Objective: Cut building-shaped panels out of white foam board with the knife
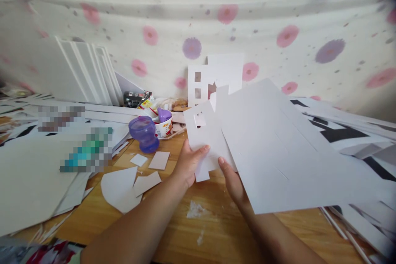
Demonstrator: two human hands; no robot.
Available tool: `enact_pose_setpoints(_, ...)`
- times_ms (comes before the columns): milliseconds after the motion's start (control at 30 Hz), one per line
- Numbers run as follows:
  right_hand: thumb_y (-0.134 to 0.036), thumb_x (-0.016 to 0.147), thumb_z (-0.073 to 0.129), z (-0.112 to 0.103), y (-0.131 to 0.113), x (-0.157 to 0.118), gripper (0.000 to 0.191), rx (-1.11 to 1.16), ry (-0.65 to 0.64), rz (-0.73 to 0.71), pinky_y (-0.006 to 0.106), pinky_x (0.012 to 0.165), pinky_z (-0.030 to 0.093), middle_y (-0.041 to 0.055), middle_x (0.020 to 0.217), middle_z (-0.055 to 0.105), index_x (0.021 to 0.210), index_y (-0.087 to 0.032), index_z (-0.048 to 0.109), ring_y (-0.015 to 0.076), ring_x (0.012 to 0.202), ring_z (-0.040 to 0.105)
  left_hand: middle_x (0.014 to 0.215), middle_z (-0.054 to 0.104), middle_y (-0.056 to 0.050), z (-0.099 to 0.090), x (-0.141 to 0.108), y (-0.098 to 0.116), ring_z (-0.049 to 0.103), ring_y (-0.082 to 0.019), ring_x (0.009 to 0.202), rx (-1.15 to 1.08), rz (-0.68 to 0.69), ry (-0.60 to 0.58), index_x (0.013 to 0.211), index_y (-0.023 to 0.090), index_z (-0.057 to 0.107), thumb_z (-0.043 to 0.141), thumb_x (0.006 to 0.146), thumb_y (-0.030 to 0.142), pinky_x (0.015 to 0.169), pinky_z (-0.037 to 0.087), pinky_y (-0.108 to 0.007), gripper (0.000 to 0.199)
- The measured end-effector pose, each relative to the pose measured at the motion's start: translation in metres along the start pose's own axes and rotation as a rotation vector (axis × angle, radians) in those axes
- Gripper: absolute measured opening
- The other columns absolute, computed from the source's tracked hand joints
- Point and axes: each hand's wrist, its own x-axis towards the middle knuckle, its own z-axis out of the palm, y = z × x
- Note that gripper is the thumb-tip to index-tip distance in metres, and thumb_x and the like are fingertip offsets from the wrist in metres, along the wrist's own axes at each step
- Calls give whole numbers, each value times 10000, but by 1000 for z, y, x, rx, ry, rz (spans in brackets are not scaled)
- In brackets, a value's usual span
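Cut-out white card (208,140) is up over the wooden table (213,231), left hand (185,165) clamped on its lower left side. Right hand (232,179) has a thumb on the lower edge, but the fingers are hidden, so can't tell how firmly it's closed. Looks super light, stiffish, not slippery, probably easy to crease around the holes; I'd pinch the solid edges. Count: one cut-out card, one big white sheet (278,148) beside it, one upright card (224,68) behind, one purple cup (144,132), two hands.
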Motion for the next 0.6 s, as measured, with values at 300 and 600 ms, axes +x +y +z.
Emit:
enact_pose_setpoints(300,-582,844,619,-6,4,1,613,-165,18,-123,613,1219,129,67,1437,528,1365,-265,550,330,1450,311,1019,711,-91,-7,1,-6,669,-244,909,55,-67,-45,1088,187,542,889,552,236,805,534,-384,640)
enact_pose_setpoints(600,-643,846,576,-5,7,2,682,-235,63,-165,632,1204,114,102,1503,450,1395,-244,512,353,1439,320,997,707,-85,-6,2,-7,665,-242,903,110,-61,-63,1112,184,532,857,554,181,818,532,-400,645)
